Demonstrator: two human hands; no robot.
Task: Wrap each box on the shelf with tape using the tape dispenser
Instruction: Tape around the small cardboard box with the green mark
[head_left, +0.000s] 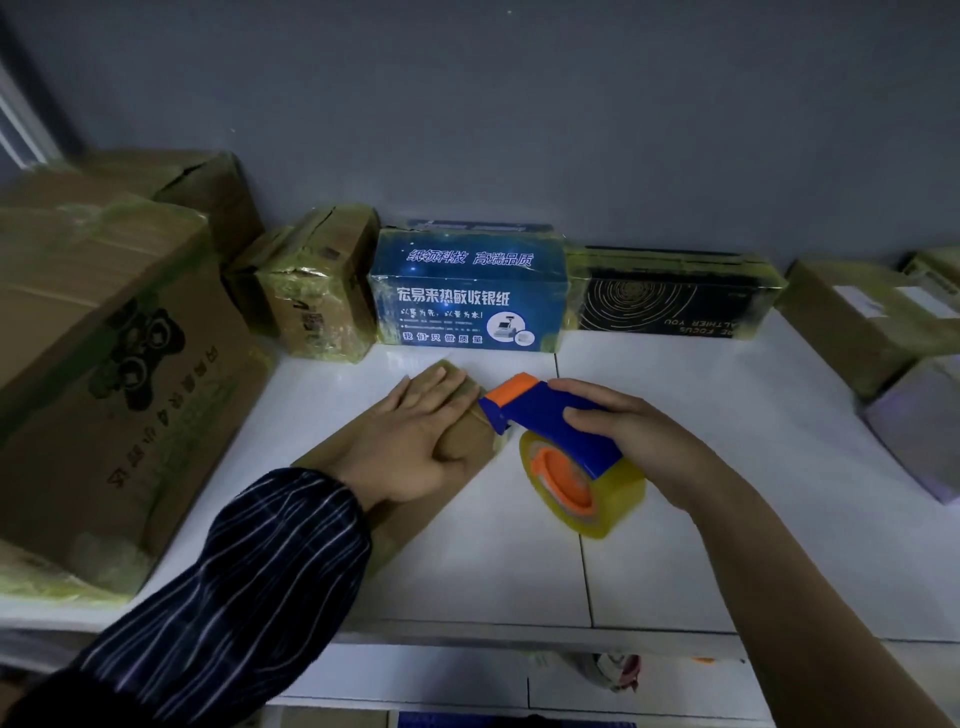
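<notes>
2 hands over a white shelf (675, 545). Left hand (410, 441) flat, fingers straight, pressing down on a thin brown box (423, 512) lying slantwise near the shelf's middle. Right hand (623, 431) curled round the blue handle of the tape dispenser (540, 410), its orange nose touching the box's far right edge, just beside the left fingertips. Yellowish tape roll (597, 499) low beside the box; contact with the shelf unclear. Dark striped sleeve (249, 571) on the left arm. Along the back wall, side by side: small taped carton (322, 296), blue box (467, 296), black box (670, 296). Large brown carton (104, 374) at far left.
</notes>
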